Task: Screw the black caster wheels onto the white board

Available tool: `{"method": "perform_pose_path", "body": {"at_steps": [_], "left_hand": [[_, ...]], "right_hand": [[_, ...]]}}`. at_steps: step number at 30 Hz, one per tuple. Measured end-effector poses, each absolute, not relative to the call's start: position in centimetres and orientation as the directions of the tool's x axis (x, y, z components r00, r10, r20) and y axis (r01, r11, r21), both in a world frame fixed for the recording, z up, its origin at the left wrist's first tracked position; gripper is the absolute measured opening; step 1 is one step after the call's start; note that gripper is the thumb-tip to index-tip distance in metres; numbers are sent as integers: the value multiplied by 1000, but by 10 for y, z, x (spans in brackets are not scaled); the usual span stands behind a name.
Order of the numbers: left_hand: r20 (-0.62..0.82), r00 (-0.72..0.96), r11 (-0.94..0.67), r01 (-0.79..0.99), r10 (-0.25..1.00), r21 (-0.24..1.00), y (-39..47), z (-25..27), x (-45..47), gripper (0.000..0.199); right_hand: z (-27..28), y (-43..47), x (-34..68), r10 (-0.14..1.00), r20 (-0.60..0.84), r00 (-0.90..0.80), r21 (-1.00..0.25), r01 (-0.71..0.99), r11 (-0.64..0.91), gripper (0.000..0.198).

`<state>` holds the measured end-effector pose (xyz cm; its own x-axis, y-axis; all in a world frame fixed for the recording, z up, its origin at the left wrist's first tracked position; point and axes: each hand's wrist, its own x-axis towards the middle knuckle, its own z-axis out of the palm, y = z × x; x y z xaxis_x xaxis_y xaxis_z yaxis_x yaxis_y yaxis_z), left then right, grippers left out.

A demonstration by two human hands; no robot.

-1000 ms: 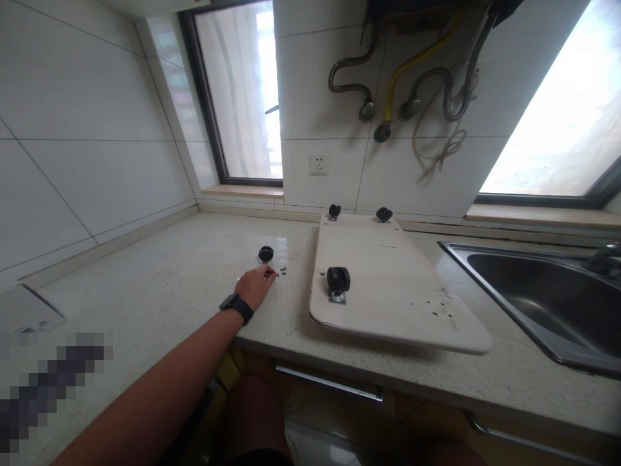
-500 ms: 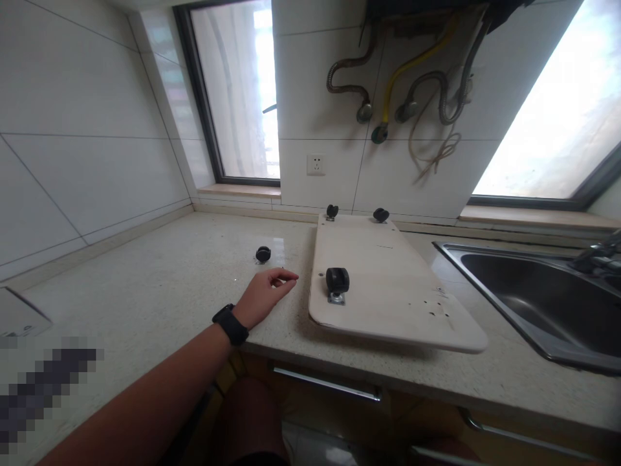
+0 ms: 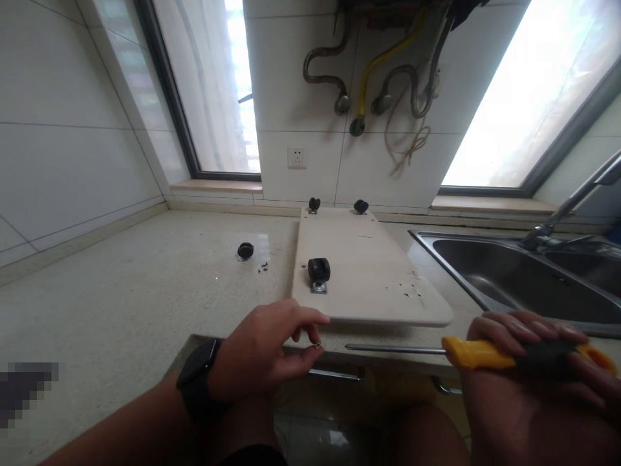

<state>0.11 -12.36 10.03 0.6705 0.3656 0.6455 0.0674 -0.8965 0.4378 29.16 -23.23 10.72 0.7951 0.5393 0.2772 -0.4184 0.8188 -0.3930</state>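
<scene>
- Left hand point(image 3: 262, 346): grip pinching a small screw point(image 3: 317, 345) between thumb and fingertips, near the front edge of the bench point(image 3: 145, 278). Dark watch point(image 3: 196, 372) on that wrist.
- Right hand point(image 3: 514, 395): grip closed around the yellow and black handle of a screwdriver point(image 3: 478, 353). Shaft roughly level, aimed left; tip near the screw but apart from it.
- Board point(image 3: 359, 252): pale, rounded corners, lying flat on the bench beyond both hands. Cluster of small holes point(image 3: 411, 291) toward its near right corner.
- Three black wheels stand on the board's upper face: one near left point(image 3: 319, 270), on a metal plate; one far left point(image 3: 314, 204); one far right point(image 3: 360, 206).
- Loose wheel point(image 3: 245, 250), also black, on the bench left of the board, well apart from the hands.
- Few loose screws point(image 3: 263, 266) scattered between that wheel and the board.
- Right of the board: metal sink point(image 3: 504, 265) with tap point(image 3: 548, 226).
- Back wall: socket point(image 3: 297, 158) above the bench; yellow hose point(image 3: 376, 61) higher up.
</scene>
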Motion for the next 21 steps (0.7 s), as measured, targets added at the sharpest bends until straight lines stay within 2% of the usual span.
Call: {"method": "perform_pose_path", "body": {"at_steps": [6,12,18,21], "left_hand": [[650,681,-911,60,336,408,-135,99,6,40],[656,692,-926,47,301,375,-139,99,8,40],[662,691,-935,54,288,350,-141,101,7,38],[660,696,-941,70,284,331,-142,100,7,36]], "right_hand": [[117,-239,265,550,263,792,-427,-416,803,26],[115,-243,256,591,344,729,-475,-408,779,21],[119,-243,249,565,301,768,-482,-389,785,24],[118,-245,250,555,347,756,-501,-351,791,24]]}}
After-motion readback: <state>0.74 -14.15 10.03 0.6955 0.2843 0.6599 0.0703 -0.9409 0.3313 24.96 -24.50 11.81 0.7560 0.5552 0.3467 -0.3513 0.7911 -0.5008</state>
